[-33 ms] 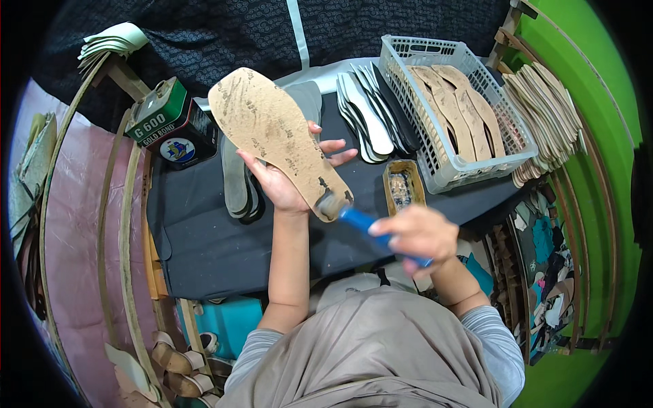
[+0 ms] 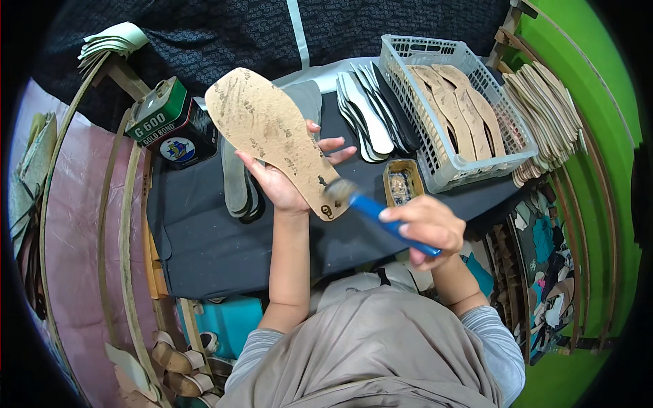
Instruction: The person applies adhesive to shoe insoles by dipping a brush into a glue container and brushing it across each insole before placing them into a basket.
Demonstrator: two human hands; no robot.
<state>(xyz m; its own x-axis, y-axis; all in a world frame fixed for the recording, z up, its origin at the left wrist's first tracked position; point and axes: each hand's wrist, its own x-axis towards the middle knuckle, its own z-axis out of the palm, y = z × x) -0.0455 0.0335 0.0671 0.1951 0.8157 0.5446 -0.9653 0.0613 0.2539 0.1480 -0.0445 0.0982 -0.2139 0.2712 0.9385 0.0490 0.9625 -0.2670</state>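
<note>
My left hand (image 2: 280,188) holds a tan shoe insole (image 2: 269,129) tilted over the table, thumb along one edge and fingers reaching past the other. Dark smudges and small marks cover its upper face, and a dark looped mark sits at the narrow heel end. A brush (image 2: 388,221) with a blue handle is gripped in my right hand (image 2: 435,228). Its bristle head is blurred and lies at the insole's edge, near the heel; whether it touches is hard to tell. A small rectangular tub (image 2: 401,182) with dark residue stands just beyond my right hand.
Behind the tub stands a white plastic crate (image 2: 476,168) holding tan insoles. White and black sole pieces (image 2: 367,122) lie to its left, grey ones (image 2: 238,187) beside my left hand. A green and black can (image 2: 166,122) stands at the table's left; stacked sheets (image 2: 544,122) lie right.
My right hand and the brush have shifted slightly right, uncovering the looped mark on the heel. The insole has moved a little to the left.
</note>
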